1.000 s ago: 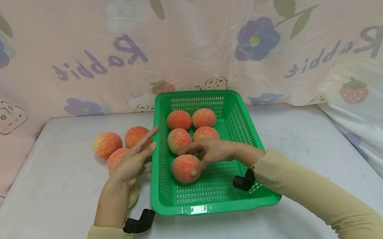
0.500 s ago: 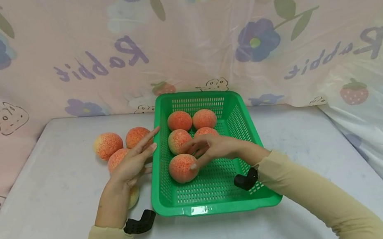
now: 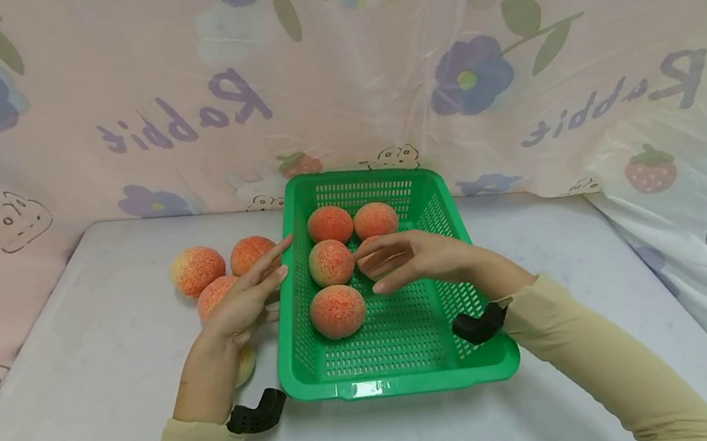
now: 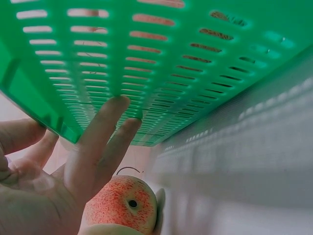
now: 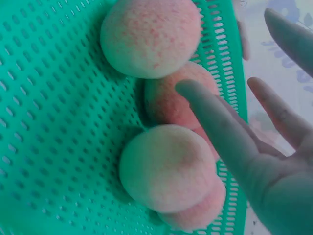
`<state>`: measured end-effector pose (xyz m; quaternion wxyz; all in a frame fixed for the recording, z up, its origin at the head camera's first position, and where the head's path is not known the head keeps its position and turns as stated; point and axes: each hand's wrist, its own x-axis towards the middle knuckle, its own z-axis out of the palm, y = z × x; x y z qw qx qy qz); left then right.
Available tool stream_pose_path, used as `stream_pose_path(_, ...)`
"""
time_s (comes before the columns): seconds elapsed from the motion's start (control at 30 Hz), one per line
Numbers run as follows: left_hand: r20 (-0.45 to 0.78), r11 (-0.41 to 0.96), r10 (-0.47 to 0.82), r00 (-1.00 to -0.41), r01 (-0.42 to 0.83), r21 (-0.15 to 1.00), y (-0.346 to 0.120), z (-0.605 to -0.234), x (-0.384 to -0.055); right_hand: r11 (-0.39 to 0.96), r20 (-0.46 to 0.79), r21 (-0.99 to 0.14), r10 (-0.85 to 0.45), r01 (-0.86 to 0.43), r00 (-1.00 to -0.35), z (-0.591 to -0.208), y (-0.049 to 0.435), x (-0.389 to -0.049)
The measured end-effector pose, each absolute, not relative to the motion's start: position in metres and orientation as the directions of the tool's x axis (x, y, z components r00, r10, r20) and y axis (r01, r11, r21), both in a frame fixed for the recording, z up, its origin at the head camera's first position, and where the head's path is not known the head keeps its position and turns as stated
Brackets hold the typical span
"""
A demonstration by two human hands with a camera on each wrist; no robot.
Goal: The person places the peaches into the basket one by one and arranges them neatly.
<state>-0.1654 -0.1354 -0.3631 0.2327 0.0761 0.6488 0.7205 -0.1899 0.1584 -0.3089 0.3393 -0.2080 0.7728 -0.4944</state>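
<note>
Several peaches sit in a green plastic basket (image 3: 414, 380). The nearest peach (image 3: 338, 311) lies by the basket's left wall; a speckled peach (image 3: 331, 262) is just behind it, and two more, a left peach (image 3: 329, 225) and a right peach (image 3: 375, 220), stand at the back. My right hand (image 3: 425, 259) hovers over the basket with fingers extended, holding nothing and partly hiding one peach. My left hand (image 3: 238, 308) has its fingers straight against the basket's left side; in the left wrist view two fingertips (image 4: 117, 102) touch the slotted wall.
Left of the basket, several loose peaches lie on the white table (image 3: 88, 386), among them an outer peach (image 3: 198, 270) and a back peach (image 3: 251, 253). Another peach (image 3: 245, 366) is partly behind the left wrist. A printed curtain (image 3: 335, 61) hangs behind the table.
My right hand has let go of the nearest peach and moved up and right. That peach has settled slightly left, by the basket wall. My left hand has stayed in place.
</note>
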Motion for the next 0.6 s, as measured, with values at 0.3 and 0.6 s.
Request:
stream_pose_path(0.3,-0.190,-0.049,0.440,-0.878,-0.234,0.971,-0.136,-0.364,-0.166,0.451,-0.307,-0.893,-0.602,0.003,-0.737,-0.292,0.186,-0.185)
stream_pose_path(0.6,-0.204,-0.040,0.427,-0.881,-0.244,0.969,-0.135,-0.362,-0.165,0.397,-0.280,-0.917,-0.579,0.035,-0.766,-0.290,0.207,-0.183)
